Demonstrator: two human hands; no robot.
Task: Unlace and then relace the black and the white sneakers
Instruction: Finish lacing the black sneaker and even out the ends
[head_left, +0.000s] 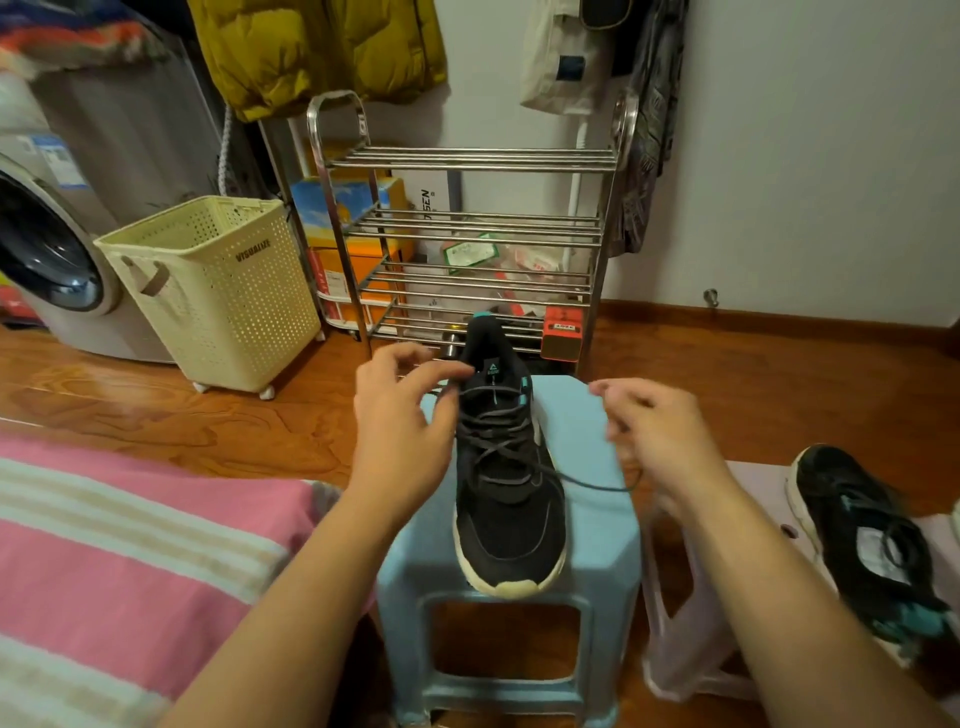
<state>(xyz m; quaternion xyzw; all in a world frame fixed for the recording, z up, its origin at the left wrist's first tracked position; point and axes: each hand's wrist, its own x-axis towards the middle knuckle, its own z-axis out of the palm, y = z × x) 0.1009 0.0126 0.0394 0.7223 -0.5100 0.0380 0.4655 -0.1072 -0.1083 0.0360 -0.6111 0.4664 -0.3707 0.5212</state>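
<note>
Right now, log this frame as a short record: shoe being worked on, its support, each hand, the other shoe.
shoe in work: black sneaker, laced, toe toward the camera
support: blue stool
left hand: pinches the lace near the tongue
right hand: fingers curled, blurred; lace runs toward it, grip unclear
other shoe: second black sneaker on the lilac stool, at the right

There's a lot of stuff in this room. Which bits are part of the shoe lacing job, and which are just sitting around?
Part of the job: black sneaker on the blue stool; its lace; left hand; right hand; second black sneaker.

Just lying about: laundry basket, metal rack, washing machine, yellow jacket.
</note>
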